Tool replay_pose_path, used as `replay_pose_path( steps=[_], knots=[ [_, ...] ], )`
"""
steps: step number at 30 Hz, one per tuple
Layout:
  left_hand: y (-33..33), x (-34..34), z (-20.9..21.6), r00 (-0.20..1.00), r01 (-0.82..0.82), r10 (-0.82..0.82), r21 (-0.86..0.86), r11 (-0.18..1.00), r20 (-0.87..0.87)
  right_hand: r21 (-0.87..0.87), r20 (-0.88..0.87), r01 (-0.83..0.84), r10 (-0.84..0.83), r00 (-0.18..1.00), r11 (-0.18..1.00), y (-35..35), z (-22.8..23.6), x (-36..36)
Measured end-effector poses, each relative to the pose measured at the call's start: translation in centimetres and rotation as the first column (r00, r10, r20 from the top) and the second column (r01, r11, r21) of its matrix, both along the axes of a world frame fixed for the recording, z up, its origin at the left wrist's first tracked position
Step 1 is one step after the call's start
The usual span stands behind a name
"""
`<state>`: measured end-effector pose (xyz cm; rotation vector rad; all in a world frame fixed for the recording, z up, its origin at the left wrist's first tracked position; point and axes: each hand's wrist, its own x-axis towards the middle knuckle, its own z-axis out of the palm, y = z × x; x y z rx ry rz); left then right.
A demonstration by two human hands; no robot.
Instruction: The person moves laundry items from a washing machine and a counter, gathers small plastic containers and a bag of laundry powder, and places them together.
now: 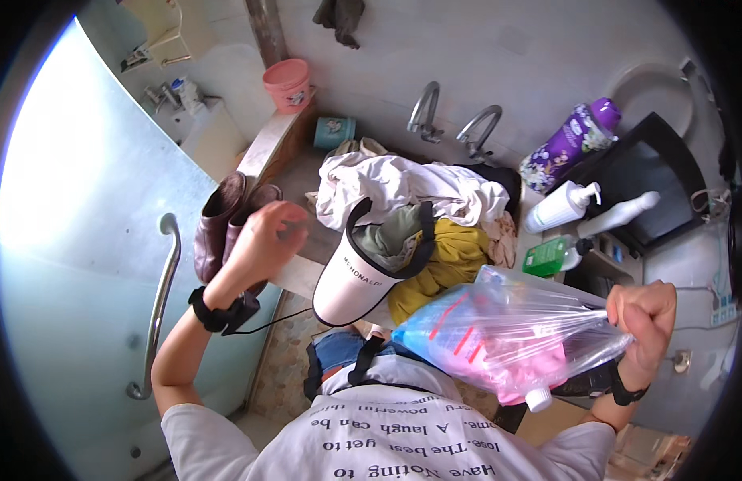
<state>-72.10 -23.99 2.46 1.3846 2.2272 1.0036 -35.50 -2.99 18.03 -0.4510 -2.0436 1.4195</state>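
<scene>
Right hand: the right hand (643,325) clenches the gathered neck of a clear plastic bag (515,329); this grip is firm.
Left hand: the left hand (266,240) is raised in front of the brown boots (214,228), its fingers loosely curled and blurred; the grip seems released, nothing visible in it.
Clear bag: it hangs stretched in front of the person, left of the right hand, with pink contents (531,365) inside and a white cap (539,399) at its lower edge.
White container: the black-rimmed white container (347,293) leans left of the bag, a grey-green cloth (391,236) in its mouth, near the mustard cloth (459,248).
Bag neck: keeping it bunched tightly should stop the contents spilling; a left palm beneath would share the load.
Green bottle: the bag is best kept clear of the green bottle (545,256), which could topple.
Wrist cord: the black cord (287,321) is best kept from snagging on the white container.
</scene>
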Motion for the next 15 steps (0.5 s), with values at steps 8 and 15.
replay_pose_path(
  steps=[8,15],
  knots=[
    [-3.4,-11.6,-7.2,0.767,-0.495,0.184,-0.384,0.779,-0.615,-0.130,-0.034,0.052,-0.057,0.998,0.990,3.6,-1.2,-1.2],
    [-1.5,-16.3,-8.7,0.915,-0.400,0.206,-0.852,0.337,-0.348,-0.121,0.004,0.033,-0.033,0.999,0.992,4.1,-1.5,-1.5]
  ],
)
